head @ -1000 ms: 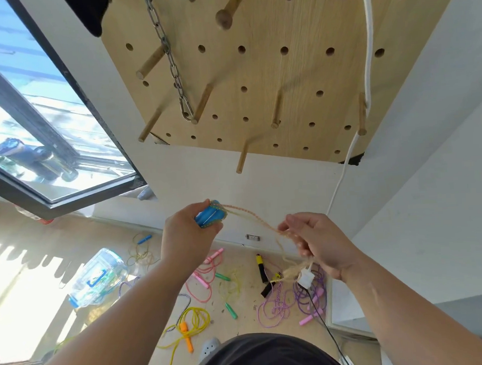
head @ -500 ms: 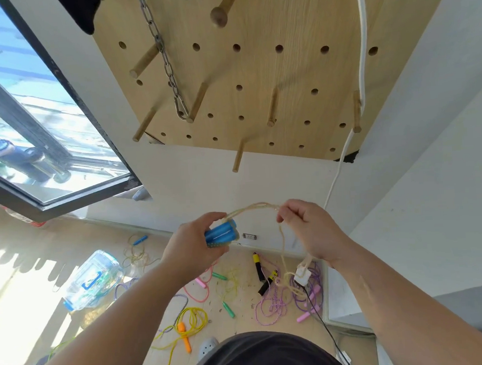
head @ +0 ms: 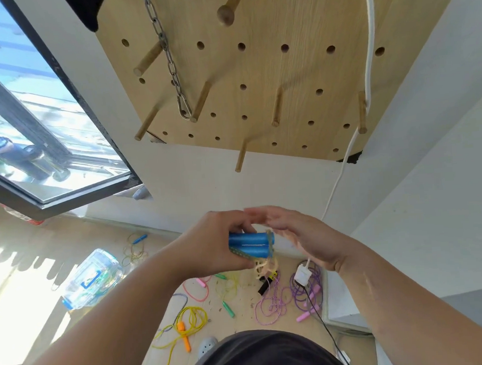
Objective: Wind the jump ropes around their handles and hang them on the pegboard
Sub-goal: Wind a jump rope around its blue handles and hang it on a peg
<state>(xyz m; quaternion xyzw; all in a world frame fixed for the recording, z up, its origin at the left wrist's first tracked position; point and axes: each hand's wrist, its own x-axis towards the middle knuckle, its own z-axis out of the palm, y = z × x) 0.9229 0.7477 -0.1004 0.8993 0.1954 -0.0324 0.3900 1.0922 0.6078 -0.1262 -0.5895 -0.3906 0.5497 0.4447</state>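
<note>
1. Gripped in the left hand [head: 210, 247] are the two blue handles [head: 248, 245], which are laid side by side and held level, well below the pegboard [head: 298, 74] and under its lower edge.
2. The beige rope [head: 270, 241] is seen wound across the right end of the handles. The rest of it hangs beneath them in a loose tangle, further below the pegboard.
3. The right hand [head: 305, 240] is held just beside that wound end, with the palm turned towards the handles and the fingers stretched out and blurred. No hold on the rope can be made out.
4. Wooden pegs [head: 277, 106] are set into the pegboard and slant outward from it.
5. A metal chain [head: 167, 54] is hung down the left part of the pegboard, and its lowest link lies just beside one peg.
6. A white cord [head: 369, 33] is run down the right part of the pegboard, past a peg, and on down the wall below its lower edge.
7. Far below the pegboard, other jump ropes are scattered on the floor. Among them are a yellow rope with orange handles [head: 185, 336] and a coiled purple rope [head: 299, 297].
8. A clear plastic box [head: 90, 279] lies on the floor to the lower left of the pegboard.
9. A dark-framed window [head: 42, 132] is seen to the left of the pegboard.
</note>
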